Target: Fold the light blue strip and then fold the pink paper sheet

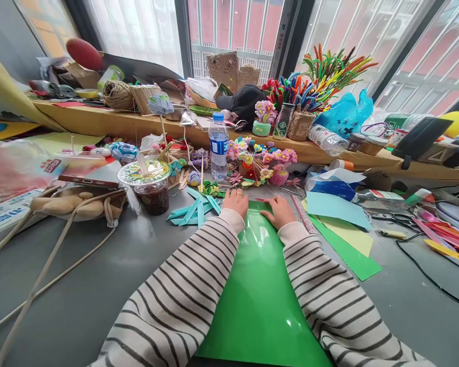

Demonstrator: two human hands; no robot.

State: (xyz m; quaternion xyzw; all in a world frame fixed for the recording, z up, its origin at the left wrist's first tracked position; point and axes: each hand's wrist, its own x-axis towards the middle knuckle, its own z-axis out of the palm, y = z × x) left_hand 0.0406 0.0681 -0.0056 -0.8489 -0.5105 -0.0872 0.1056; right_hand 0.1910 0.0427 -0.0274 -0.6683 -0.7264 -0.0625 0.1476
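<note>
A long, glossy green sheet of paper (263, 306) runs from the near table edge up between my forearms. My left hand (236, 201) is closed at its far left corner, with a ring on one finger. At the far right edge my right hand (281, 211) grips the sheet, its thumb on top and the fingertips partly hidden. Something thin and reddish shows by the far edge between my hands; I cannot make out what it is. Folded turquoise paper strips (195, 210) lie left of my left hand. A pinkish ruler (305, 216) lies beside my right wrist.
To the right are light-blue paper (338, 209), a green sheet (357, 262) and a black cable (421, 265). A lidded drink cup (153, 196), a water bottle (219, 148) and crocheted flowers (252, 158) stand beyond. A phone (87, 182) rests on a beige stand at left.
</note>
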